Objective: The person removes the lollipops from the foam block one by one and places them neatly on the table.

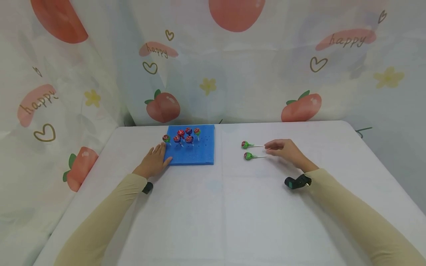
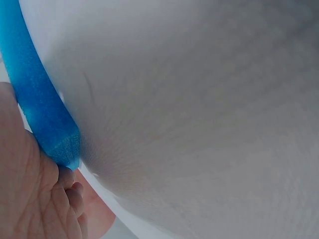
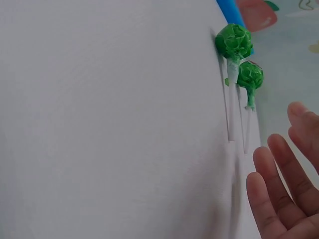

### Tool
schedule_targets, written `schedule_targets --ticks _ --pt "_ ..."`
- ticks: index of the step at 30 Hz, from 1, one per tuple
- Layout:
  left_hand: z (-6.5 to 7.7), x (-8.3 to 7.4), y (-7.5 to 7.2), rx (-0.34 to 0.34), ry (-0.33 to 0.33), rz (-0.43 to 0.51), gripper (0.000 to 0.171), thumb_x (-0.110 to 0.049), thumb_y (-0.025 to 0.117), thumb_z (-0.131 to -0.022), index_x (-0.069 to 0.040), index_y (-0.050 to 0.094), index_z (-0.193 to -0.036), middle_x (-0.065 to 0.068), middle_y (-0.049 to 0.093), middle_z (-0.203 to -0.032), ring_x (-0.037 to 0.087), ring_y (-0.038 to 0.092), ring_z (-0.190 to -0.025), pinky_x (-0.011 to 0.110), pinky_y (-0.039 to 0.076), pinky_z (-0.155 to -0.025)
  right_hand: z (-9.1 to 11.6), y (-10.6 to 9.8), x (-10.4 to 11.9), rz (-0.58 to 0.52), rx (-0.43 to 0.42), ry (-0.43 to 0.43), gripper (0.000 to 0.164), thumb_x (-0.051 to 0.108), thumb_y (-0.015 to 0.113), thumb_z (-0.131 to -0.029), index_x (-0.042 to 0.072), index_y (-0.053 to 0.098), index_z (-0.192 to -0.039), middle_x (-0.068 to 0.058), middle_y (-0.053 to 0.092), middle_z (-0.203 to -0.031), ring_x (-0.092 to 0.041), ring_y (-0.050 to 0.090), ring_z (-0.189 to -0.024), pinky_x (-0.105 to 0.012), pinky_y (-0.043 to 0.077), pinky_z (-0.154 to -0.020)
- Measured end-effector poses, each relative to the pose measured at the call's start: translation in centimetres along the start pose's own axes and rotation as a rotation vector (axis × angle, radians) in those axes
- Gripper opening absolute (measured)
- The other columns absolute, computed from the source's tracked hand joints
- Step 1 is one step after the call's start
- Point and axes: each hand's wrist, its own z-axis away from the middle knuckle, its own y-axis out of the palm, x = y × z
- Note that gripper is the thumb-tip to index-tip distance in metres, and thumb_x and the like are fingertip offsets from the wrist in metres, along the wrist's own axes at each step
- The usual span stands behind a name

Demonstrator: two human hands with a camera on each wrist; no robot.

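A blue foam board (image 1: 191, 157) with small holes lies on the table, and several wrapped lollipops (image 1: 189, 139) stand upright in its back half. My left hand (image 1: 154, 161) rests at the board's left edge, fingers straight and thumb toward its front corner; the left wrist view shows the palm against the board's side (image 2: 42, 94). To the right, two green-wrapped lollipops (image 1: 245, 144) (image 1: 248, 156) lie on the table, sticks pointing right. My right hand (image 1: 283, 149) hovers by the stick ends with its fingers loosely bent and apart from the sticks. In the right wrist view both green lollipops (image 3: 234, 42) are ahead of the fingertips.
White cloth covers the table (image 1: 219, 210). A printed curtain (image 1: 246, 74) with peaches and hearts hangs behind the table and along its left side. Each wrist carries a small black camera (image 1: 297, 181).
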Motion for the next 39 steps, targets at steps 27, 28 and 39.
schedule_targets --ticks 27,28,39 --pt "-0.1 -0.1 0.1 0.006 -0.008 -0.012 0.070 -0.038 0.038 -0.100 0.012 0.017 -0.145 0.027 0.020 -0.153 0.040 0.020 -0.142 0.053 0.017 -0.116 -2.9 -0.9 7.9 -0.135 0.196 -0.233 0.052 0.026 0.066 -0.088 0.006 0.050 -0.133 -0.014 0.060 -0.128 -0.017 0.063 -0.111 -0.030 0.050 -0.096" --pt "-0.1 -0.1 0.1 0.004 -0.007 -0.012 0.070 -0.038 0.038 -0.100 0.012 0.017 -0.145 0.027 0.020 -0.153 0.040 0.020 -0.142 0.053 0.017 -0.116 -3.1 -0.7 8.3 -0.140 0.200 -0.235 0.052 0.027 0.067 -0.088 0.006 0.051 -0.133 -0.014 0.060 -0.128 -0.018 0.063 -0.112 -0.031 0.050 -0.096" --pt "-0.1 -0.1 -0.2 0.014 -0.018 0.000 0.071 -0.039 0.037 -0.100 0.011 0.015 -0.145 0.026 0.019 -0.153 0.039 0.019 -0.143 0.052 0.015 -0.117 -6.3 3.4 12.4 -0.178 0.222 -0.261 0.048 0.024 0.064 -0.089 0.008 0.052 -0.133 -0.017 0.057 -0.131 -0.028 0.056 -0.121 -0.045 0.044 -0.103"
